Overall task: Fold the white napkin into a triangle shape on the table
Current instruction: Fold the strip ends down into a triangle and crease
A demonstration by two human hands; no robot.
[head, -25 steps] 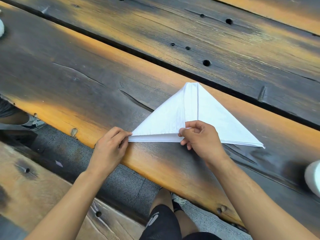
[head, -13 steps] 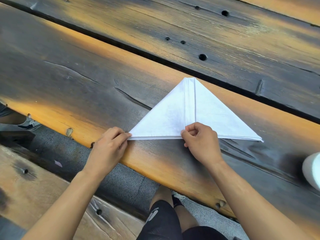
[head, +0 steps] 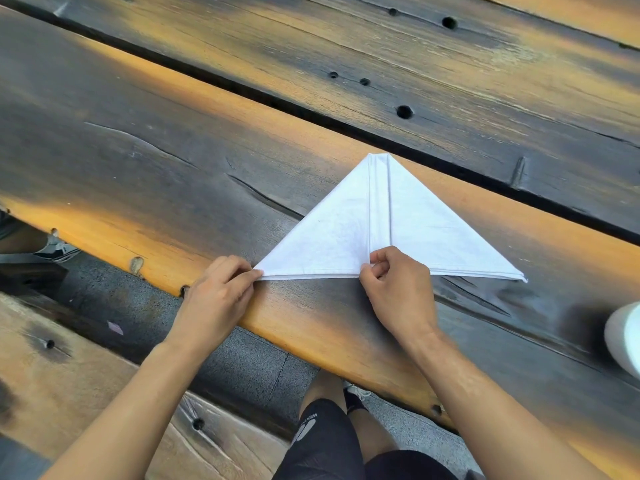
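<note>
Table [head: 145, 157]: dark, weathered wooden planks with orange streaks; a flat bed for creasing.
Napkin [head: 426, 233]: white, lying flat on the near plank as a wide triangle, apex far, long base near and roughly parallel to the table's near edge; two vertical hems run from apex toward base centre.
Right hand [head: 398, 289]: at base centre; thumb and curled fingers closed on the cloth where the hems end, probably to line up the flaps.
Left hand [head: 216, 292]: at the left corner; fingers closed, tips pressing the point down, seemingly as an anchor.
Progress: triangle formed; judged nearly done.
White object [head: 625, 336]: right edge, unidentifiable.
</note>
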